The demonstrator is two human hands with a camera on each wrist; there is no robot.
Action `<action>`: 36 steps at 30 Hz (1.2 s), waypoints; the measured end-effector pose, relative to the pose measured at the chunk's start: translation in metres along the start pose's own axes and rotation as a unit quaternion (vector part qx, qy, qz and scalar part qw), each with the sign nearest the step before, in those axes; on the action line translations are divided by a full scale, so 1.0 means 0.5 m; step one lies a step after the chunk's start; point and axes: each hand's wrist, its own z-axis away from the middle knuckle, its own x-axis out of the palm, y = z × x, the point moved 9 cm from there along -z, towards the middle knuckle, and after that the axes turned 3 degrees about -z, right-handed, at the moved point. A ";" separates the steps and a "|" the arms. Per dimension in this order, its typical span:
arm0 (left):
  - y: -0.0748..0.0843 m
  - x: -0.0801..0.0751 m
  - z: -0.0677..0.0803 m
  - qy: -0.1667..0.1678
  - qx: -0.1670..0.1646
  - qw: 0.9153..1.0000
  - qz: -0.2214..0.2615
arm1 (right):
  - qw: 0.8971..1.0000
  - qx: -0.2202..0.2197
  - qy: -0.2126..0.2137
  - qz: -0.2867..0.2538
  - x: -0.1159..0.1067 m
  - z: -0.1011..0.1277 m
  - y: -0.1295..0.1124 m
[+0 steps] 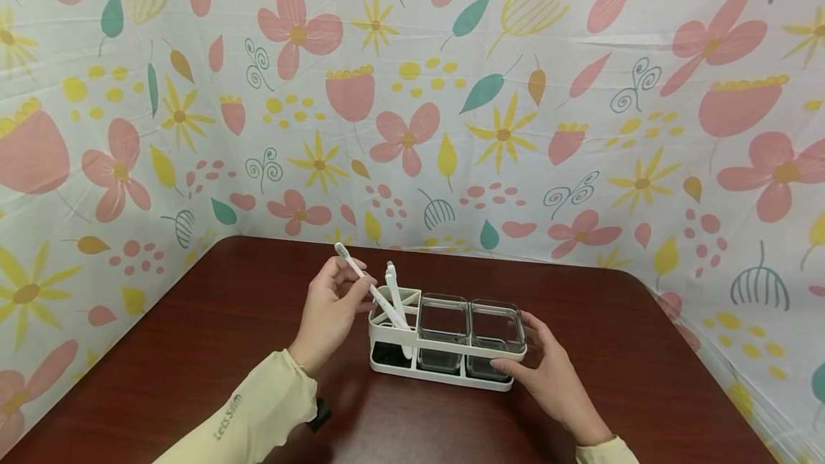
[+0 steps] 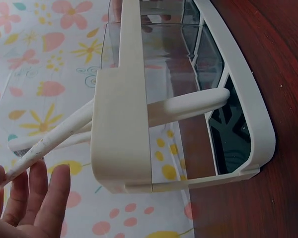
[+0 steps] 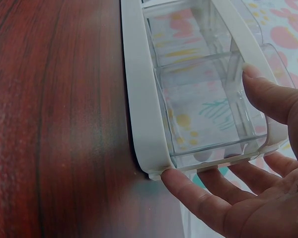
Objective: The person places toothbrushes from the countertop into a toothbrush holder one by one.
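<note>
A white toothbrush [image 1: 384, 302] slants down into the left compartment of a cream toothbrush holder [image 1: 445, 341]; my left hand [image 1: 330, 315] pinches it between thumb and fingers, below its bristled head. Another white toothbrush [image 1: 395, 288] leans in the same compartment, bristles up. In the left wrist view a rounded white handle end [image 2: 188, 105] shows beneath the holder's upper band. Around the holder's right end, my right hand [image 3: 268, 198] grips with its thumb on the front and its fingers along the end. Two clear cups [image 1: 440, 361] sit in the middle and right compartments.
The holder stands on a dark reddish-brown table [image 1: 258, 299]. Behind the table and along its sides hangs a white cloth [image 1: 412, 213] printed with flowers and leaves. A small black object [image 1: 319, 414] shows at my left sleeve.
</note>
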 end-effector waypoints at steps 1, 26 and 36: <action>0.001 0.002 0.000 -0.001 0.005 1.000 -0.011 | 1.000 -0.001 0.000 0.001 0.000 0.000 -0.001; -0.007 0.028 0.016 0.010 0.039 0.990 -0.138 | 1.000 0.001 0.003 0.002 -0.003 -0.006 -0.005; -0.018 0.030 0.025 0.007 0.031 0.985 -0.169 | 1.000 0.008 0.002 0.001 0.000 -0.002 0.001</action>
